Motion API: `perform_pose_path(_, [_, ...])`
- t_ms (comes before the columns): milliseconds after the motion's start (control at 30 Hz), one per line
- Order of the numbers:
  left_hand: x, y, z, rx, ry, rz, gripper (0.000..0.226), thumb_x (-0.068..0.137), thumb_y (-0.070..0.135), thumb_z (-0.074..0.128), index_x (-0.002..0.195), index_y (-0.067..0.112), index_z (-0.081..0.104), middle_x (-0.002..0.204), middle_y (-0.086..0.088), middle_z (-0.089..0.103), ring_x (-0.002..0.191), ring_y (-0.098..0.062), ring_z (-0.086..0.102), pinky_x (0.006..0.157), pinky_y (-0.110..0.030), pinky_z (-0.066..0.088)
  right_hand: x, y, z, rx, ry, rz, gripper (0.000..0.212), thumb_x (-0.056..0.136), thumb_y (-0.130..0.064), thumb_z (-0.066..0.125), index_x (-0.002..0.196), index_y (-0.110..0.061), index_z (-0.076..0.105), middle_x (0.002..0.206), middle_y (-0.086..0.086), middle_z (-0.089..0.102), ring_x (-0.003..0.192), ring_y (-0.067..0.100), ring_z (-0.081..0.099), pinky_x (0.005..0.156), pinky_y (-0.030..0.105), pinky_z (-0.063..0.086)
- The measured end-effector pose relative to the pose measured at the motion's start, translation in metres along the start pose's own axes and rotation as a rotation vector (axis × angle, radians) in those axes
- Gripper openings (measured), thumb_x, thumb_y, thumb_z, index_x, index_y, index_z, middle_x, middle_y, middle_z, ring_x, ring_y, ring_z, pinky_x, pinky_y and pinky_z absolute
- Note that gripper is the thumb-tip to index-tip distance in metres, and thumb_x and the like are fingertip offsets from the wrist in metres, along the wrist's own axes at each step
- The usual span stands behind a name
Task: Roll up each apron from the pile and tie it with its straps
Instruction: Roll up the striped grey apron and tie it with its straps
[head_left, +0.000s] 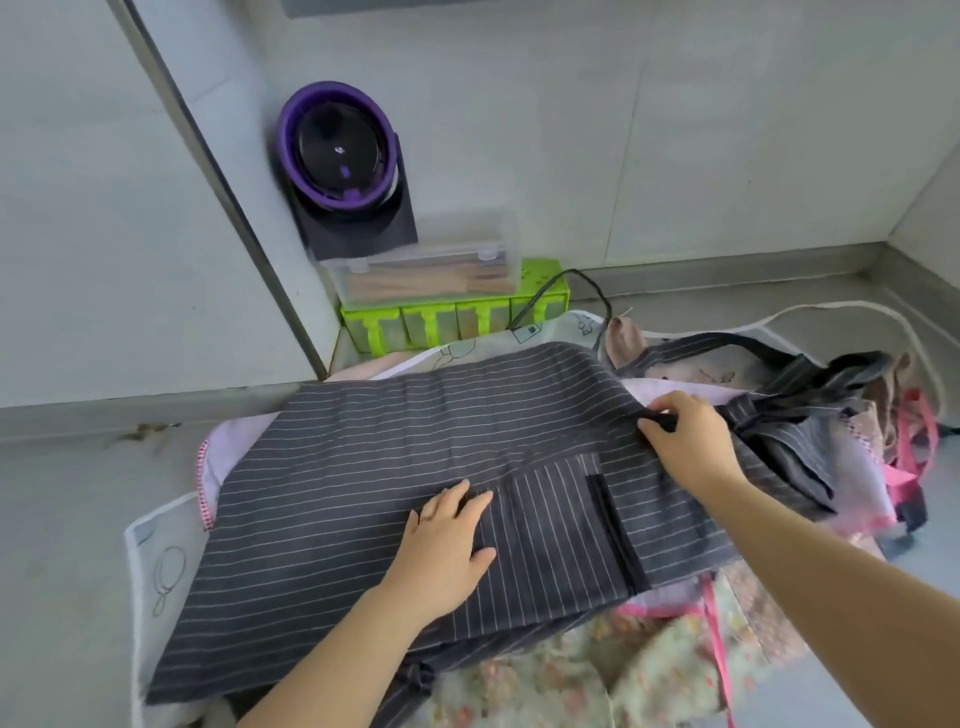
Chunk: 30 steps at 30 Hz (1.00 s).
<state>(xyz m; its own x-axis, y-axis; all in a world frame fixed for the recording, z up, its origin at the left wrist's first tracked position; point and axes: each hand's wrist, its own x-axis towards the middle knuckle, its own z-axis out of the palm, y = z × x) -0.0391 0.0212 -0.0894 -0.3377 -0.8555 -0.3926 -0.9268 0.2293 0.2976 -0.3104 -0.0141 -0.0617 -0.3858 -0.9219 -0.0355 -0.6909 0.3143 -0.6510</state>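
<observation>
Grey pinstriped apron (389, 467) lies spread flat atop the pile of aprons (597, 675) on the counter (62, 519). Left hand (447, 551), fingers straight, presses flat beside the pocket (561, 519); right hand (685, 441) pinches the apron's right edge near its bunched straps (779, 410).

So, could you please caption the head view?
Left hand rests flat on the striped apron; right hand pinches its strap.
</observation>
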Motion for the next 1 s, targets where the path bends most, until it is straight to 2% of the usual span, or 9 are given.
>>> perform_pose_path(100, [0.004, 0.013, -0.027, -0.125, 0.019, 0.032, 0.079, 0.095, 0.039, 0.054, 0.152, 0.035, -0.002, 0.16, 0.007, -0.012, 0.148, -0.023, -0.003, 0.12, -0.047, 0.011, -0.012, -0.028, -0.023, 0.054, 0.012, -0.197, 0.008, 0.089, -0.014, 0.063, 0.096, -0.017, 0.061, 0.097, 0.001, 0.06, 0.078, 0.007, 0.051, 0.067, 0.011, 0.037])
perform_pose_path(267, [0.004, 0.085, -0.118, -0.006, 0.379, 0.455, 0.106, 0.083, 0.054, 0.063, 0.145, 0.037, -0.021, 0.156, 0.017, -0.015, 0.144, -0.007, -0.014, 0.117, -0.039, -0.006, -0.037, -0.086, -0.091, 0.09, -0.063, -0.542, 0.018, 0.083, -0.007, 0.069, 0.085, -0.023, 0.061, 0.081, -0.016, 0.057, 0.072, -0.001, 0.054, 0.069, 0.001, 0.037])
perform_pose_path(400, [0.004, 0.126, -0.169, 0.078, 0.377, 0.569, 0.052, 0.091, 0.045, 0.056, 0.138, 0.028, 0.043, 0.137, 0.005, 0.051, 0.134, -0.014, 0.035, 0.119, -0.039, 0.01, -0.05, -0.11, -0.135, 0.188, -0.01, -0.673, 0.021, 0.083, 0.0, 0.066, 0.091, -0.02, 0.065, 0.092, -0.01, 0.06, 0.085, -0.002, 0.058, 0.081, 0.006, 0.043])
perform_pose_path(467, [-0.003, 0.129, -0.187, -0.069, 0.453, 0.55, 0.021, 0.096, 0.036, 0.051, 0.102, 0.019, 0.062, 0.09, 0.004, 0.06, 0.094, -0.018, 0.054, 0.084, -0.017, 0.04, -0.056, -0.109, -0.148, 0.288, 0.066, -0.695, 0.023, 0.084, 0.0, 0.064, 0.098, -0.018, 0.065, 0.104, -0.005, 0.058, 0.094, 0.001, 0.061, 0.089, 0.01, 0.045])
perform_pose_path(567, [-0.018, 0.117, -0.215, -0.226, 0.589, 0.445, 0.035, 0.097, 0.032, 0.051, 0.065, 0.019, 0.044, 0.058, 0.004, 0.045, 0.055, -0.013, 0.045, 0.049, -0.017, 0.031, -0.064, -0.091, -0.149, 0.407, 0.094, -0.47, 0.011, 0.086, -0.01, 0.065, 0.086, -0.021, 0.063, 0.091, -0.002, 0.067, 0.085, 0.009, 0.066, 0.081, 0.024, 0.053])
perform_pose_path(667, [-0.029, 0.102, -0.234, -0.292, 0.65, 0.389, 0.033, 0.097, 0.033, 0.05, 0.072, 0.011, 0.051, 0.064, -0.003, 0.053, 0.062, -0.019, 0.051, 0.059, -0.03, 0.036, -0.072, -0.067, -0.12, 0.42, -0.449, -0.134, 0.007, 0.09, -0.011, 0.06, 0.094, -0.012, 0.065, 0.096, 0.012, 0.069, 0.09, 0.025, 0.068, 0.085, 0.04, 0.056])
perform_pose_path(733, [-0.037, 0.098, -0.243, -0.327, 0.662, 0.357, 0.034, 0.097, 0.032, 0.05, 0.077, 0.005, 0.054, 0.064, -0.003, 0.051, 0.063, -0.019, 0.049, 0.06, -0.03, 0.036, -0.07, -0.051, -0.089, 0.264, -0.687, 0.011, 0.039, 0.091, -0.021, 0.061, 0.127, -0.008, 0.051, 0.123, 0.014, 0.059, 0.104, 0.023, 0.062, 0.094, 0.038, 0.052])
perform_pose_path(867, [-0.058, 0.093, -0.257, -0.374, 0.662, 0.347, 0.036, 0.097, 0.035, 0.049, 0.07, 0.012, 0.046, 0.062, -0.007, 0.046, 0.061, -0.022, 0.045, 0.061, -0.032, 0.037, -0.048, -0.033, -0.034, -0.001, -0.321, 0.119, 0.108, 0.072, -0.056, 0.072, 0.148, -0.009, 0.012, 0.148, 0.012, 0.03, 0.133, 0.028, 0.036, 0.109, 0.037, 0.035])
perform_pose_path(1000, [-0.071, 0.077, -0.269, -0.464, 0.711, 0.265, 0.038, 0.096, 0.042, 0.047, 0.093, 0.009, 0.064, 0.097, -0.023, 0.066, 0.09, -0.036, 0.063, 0.083, -0.045, 0.05, -0.033, -0.034, -0.02, 0.107, -0.349, 0.188, 0.097, 0.066, -0.052, 0.079, 0.139, -0.009, 0.032, 0.137, 0.008, 0.048, 0.121, 0.025, 0.047, 0.102, 0.034, 0.041])
